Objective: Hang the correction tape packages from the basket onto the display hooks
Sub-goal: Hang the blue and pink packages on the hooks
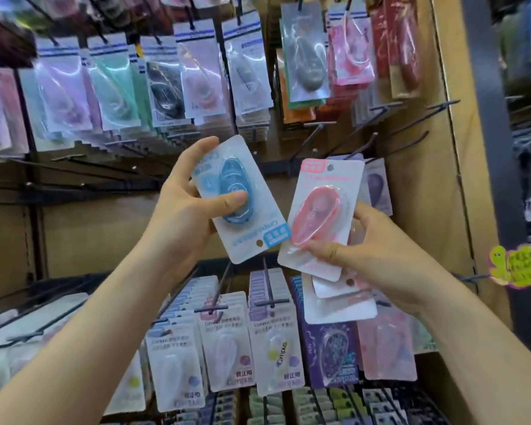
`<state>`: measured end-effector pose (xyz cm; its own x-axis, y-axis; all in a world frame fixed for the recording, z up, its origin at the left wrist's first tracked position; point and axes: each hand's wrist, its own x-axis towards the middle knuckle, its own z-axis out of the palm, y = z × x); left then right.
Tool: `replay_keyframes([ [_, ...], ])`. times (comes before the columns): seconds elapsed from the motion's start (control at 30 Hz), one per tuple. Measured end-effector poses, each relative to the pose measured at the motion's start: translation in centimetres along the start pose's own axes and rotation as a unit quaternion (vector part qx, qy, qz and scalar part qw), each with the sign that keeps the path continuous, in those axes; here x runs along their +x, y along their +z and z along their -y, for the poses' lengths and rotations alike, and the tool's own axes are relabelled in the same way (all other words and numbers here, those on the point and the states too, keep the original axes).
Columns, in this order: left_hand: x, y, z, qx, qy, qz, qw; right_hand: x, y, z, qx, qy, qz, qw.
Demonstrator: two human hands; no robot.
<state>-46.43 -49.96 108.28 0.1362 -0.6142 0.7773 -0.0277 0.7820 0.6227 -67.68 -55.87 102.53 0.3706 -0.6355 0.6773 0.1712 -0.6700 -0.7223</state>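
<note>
My left hand (184, 210) grips a blue correction tape package (242, 200) turned upside down, its hang hole at the lower right, thumb pressed on the blister. My right hand (377, 253) holds a small stack of pink correction tape packages (322, 210), the front one upright with its hang hole at the top; others fan out below the hand. Both are held in front of the display wall. Bare black display hooks (390, 124) jut out above and right of the pink stack. The basket is out of view.
Rows of hanging packages fill the upper hooks (196, 81) and the lower hooks (270, 326). A purple package (377, 185) hangs just behind the pink stack. Long bare hooks (74, 167) stick out at the left. A wooden side panel (451, 148) bounds the display on the right.
</note>
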Motion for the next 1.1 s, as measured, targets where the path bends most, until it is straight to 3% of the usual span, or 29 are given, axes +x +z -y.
replay_keyframes([
  [0.1,0.7,-0.6,-0.9,-0.02,0.027,-0.012,0.999,0.3,0.3,0.2,0.001,0.016,0.027,1.0],
  [0.27,0.3,-0.3,0.1,-0.082,0.028,-0.099,0.991,0.7,1.7,0.1,0.025,0.009,0.02,0.999],
  [0.4,-1.1,0.6,1.7,-0.031,0.019,-0.141,0.989,0.8,2.7,0.4,0.082,-0.003,-0.004,0.997],
  [0.5,-1.7,-0.4,1.8,0.038,-0.005,-0.104,0.994,1.2,2.9,-0.2,0.085,0.001,-0.036,0.996],
  [0.63,-2.2,-1.6,0.9,0.153,-0.064,0.029,0.986,1.6,2.6,-0.8,0.098,0.013,-0.069,0.993],
  [0.73,-2.1,-2.7,0.5,0.194,-0.044,0.01,0.98,1.9,2.1,-0.8,0.041,0.005,-0.061,0.997],
  [0.9,-1.3,-3.2,2.4,0.092,-0.068,-0.101,0.988,3.0,1.2,-0.4,-0.139,0.003,-0.068,0.988],
  [1.1,0.1,-0.6,4.4,-0.001,-0.081,-0.189,0.979,3.9,1.7,-0.4,-0.218,0.031,-0.015,0.975],
])
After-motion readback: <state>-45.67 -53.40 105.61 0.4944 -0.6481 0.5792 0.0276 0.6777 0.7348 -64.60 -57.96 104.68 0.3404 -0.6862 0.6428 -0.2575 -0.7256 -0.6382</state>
